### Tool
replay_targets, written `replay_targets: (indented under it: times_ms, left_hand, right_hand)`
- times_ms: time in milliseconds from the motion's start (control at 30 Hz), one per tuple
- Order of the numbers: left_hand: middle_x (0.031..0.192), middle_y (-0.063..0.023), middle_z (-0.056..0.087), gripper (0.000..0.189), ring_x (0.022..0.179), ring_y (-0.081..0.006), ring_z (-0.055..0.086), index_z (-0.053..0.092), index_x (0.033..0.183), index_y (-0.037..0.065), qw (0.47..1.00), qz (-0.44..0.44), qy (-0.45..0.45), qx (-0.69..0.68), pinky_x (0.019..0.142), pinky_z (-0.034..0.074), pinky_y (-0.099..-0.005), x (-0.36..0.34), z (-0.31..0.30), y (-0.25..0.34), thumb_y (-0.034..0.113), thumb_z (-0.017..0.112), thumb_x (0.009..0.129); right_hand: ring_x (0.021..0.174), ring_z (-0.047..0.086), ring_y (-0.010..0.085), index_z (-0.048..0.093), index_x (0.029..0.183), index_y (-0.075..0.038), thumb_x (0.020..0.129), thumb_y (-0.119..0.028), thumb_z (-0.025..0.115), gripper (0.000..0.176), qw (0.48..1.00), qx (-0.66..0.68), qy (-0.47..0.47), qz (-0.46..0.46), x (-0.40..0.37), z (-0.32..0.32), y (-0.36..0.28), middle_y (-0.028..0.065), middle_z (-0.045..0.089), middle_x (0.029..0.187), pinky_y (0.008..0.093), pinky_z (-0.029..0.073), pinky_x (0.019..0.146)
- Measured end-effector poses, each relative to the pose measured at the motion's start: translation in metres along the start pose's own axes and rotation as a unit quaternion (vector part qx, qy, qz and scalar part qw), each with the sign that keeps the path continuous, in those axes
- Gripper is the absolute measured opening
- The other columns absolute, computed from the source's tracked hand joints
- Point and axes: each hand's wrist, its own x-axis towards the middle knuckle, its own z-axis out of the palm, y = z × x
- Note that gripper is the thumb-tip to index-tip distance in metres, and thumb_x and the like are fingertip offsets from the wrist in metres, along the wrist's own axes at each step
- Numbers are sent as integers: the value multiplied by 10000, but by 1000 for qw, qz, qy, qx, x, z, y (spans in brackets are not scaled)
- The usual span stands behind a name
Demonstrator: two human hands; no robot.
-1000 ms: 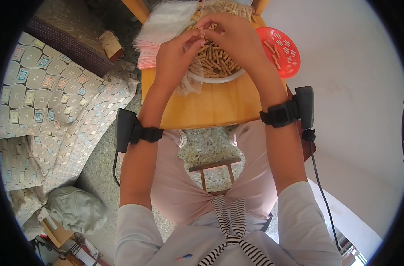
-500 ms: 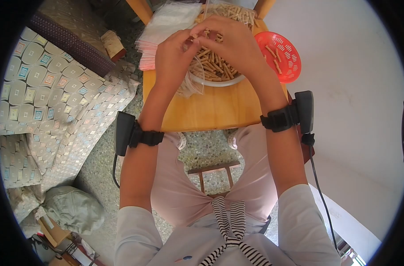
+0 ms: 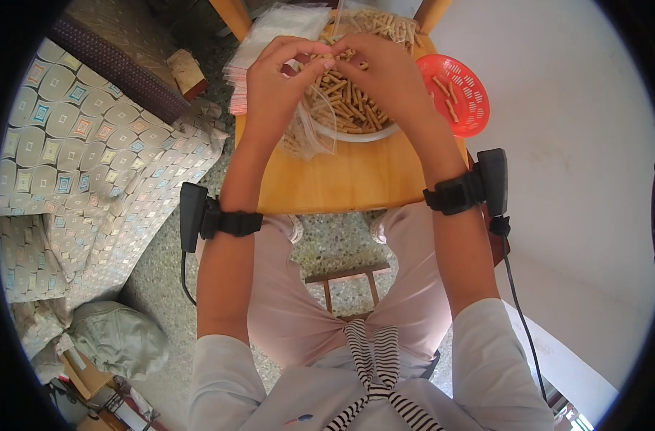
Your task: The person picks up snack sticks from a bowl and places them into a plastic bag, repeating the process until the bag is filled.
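My left hand (image 3: 278, 80) is closed, with thumb and forefinger pinching a small tan stick (image 3: 328, 60). My right hand (image 3: 383, 75) meets it fingertip to fingertip, curled, with short tan pieces showing between thumb and fingers; its grip is partly hidden. Both hands are above a white bowl (image 3: 352, 137) heaped with short tan sticks (image 3: 352, 108). Below my left hand, a clear plastic bag (image 3: 309, 136) with tan sticks inside leans against the bowl's left side.
The wooden chair seat (image 3: 334, 187) bears everything. A stack of clear bags (image 3: 280, 25) lies at its back left, and another bag of sticks (image 3: 388, 27) behind the bowl. On the right stands a red basket (image 3: 474, 90) with several sticks. Patterned cloth (image 3: 76, 151) hangs at left.
My left hand has turned a little, its forefinger now stretched toward the right hand, and the fingertips have come closer together. The view has shifted slightly.
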Motion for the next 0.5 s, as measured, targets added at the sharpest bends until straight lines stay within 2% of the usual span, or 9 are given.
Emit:
replay_targets:
  times_ms: [300, 500]
  left_hand:
    - [998, 19, 673, 164, 861, -71, 599, 754, 955, 77, 999, 33, 4, 24, 700, 444, -219, 0, 1, 1, 165, 790, 822]
    - [994, 5, 663, 185, 883, -74, 601, 743, 980, 56, 1000, 12, 19, -1, 732, 465, -226, 3, -3, 0, 155, 784, 828]
  right_hand:
    - [815, 675, 293, 711, 966, -117, 865, -287, 676, 201, 1000, -25, -8, -15, 0, 2, 2, 92, 699, 898, 415, 519, 682]
    - [807, 679, 279, 735, 962, -118, 869, -369, 685, 272, 1000, -21, -19, 4, 1, -3, -6, 96, 704, 862, 403, 516, 695]
